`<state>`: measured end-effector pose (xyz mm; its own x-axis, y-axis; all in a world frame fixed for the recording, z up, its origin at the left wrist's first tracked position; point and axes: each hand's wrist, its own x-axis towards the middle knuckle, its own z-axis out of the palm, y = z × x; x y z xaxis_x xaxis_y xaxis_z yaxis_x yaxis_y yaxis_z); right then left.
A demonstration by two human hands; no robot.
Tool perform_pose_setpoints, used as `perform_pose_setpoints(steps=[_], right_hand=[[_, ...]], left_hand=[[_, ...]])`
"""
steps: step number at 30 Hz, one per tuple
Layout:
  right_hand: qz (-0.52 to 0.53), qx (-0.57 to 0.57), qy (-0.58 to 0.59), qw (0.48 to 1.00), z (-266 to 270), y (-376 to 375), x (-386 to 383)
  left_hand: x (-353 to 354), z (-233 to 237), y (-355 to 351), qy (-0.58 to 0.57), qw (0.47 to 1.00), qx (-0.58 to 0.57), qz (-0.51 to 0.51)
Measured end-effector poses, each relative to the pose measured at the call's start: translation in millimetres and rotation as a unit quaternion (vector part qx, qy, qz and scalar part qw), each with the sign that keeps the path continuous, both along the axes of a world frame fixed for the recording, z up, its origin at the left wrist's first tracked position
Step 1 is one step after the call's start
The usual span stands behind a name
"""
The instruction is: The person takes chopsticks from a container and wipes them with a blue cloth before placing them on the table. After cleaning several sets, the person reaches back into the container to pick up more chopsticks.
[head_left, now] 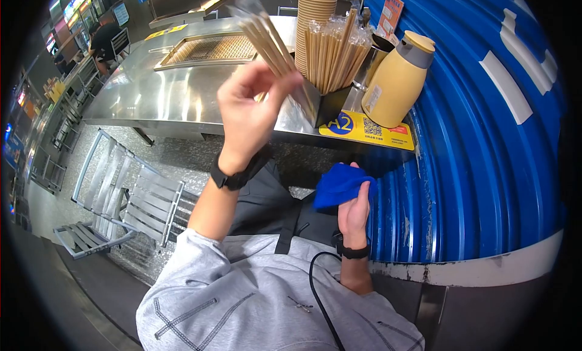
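My left hand (251, 102) is raised over the near edge of the metal table, its fingers closed around several plastic-wrapped chopsticks (267, 42) that point up and are slightly blurred. Just right of it stands a dark chopstick holder (333, 103), packed with more wrapped chopsticks (336, 57). Lower down, below the table's edge, my right hand (354, 214) grips a blue cloth (339, 187) between thumb and fingers. Part of the right fingers is hidden behind the cloth.
The metal table (163, 90) carries a grill mesh (209, 48), a tall cup stack (314, 17), a yellow jug (400, 78) and a yellow A2 sign (370, 130). A blue corrugated wall (473, 151) borders the right. Folding chairs (127, 190) stand left; a person (104, 40) sits far off.
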<state>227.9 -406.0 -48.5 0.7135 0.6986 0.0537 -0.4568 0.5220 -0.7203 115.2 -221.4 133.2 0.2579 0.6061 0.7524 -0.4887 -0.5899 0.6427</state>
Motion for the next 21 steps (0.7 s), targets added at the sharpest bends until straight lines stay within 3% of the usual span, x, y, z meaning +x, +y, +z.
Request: perform_pose_setpoints(steps=[2,4,6,7,8,10,13,16,19,21], right_hand=[[0.007,0.009,-0.062,0.998,5.7,1.8,0.3],[0.008,0.023,-0.109,0.994,17.0,5.1,-4.9],[0.008,-0.015,-0.233,0.972,14.9,10.6,-7.5],[0.008,-0.034,-0.295,0.955,14.3,13.6,-9.9],[-0.056,-0.06,-0.328,0.941,17.2,19.4,-20.6],[-0.072,-0.105,-0.504,0.854,6.1,21.3,-19.4],[-0.055,-0.136,-0.429,0.891,-14.3,18.7,-22.9],[-0.054,-0.103,-0.436,0.892,-17.5,16.6,-24.0],[0.013,-0.114,-0.395,0.912,-24.3,13.8,-20.8],[0.043,-0.129,-0.418,0.898,-11.9,9.8,-19.3]], left_hand=[[-14.3,-9.7,-11.6,0.135,0.989,-0.018,-0.064],[-10.9,-38.3,-18.0,0.165,0.976,-0.053,-0.129],[-7.7,-55.0,-29.4,0.22,0.954,-0.124,-0.16],[-4.7,-60.3,-32.5,0.205,0.947,-0.14,-0.202],[-0.3,-73.2,-32.1,0.188,0.941,-0.165,-0.226],[3.9,-87.2,-30.8,0.209,0.938,-0.176,-0.213],[1.4,-99.1,-23.6,0.271,0.93,-0.142,-0.201],[0.4,-107.3,-16.5,0.193,0.948,-0.161,-0.194],[-5.6,-97.3,-9.7,0.152,0.954,-0.184,-0.179],[-8.9,-91.0,-6.1,0.136,0.964,-0.163,-0.158]])
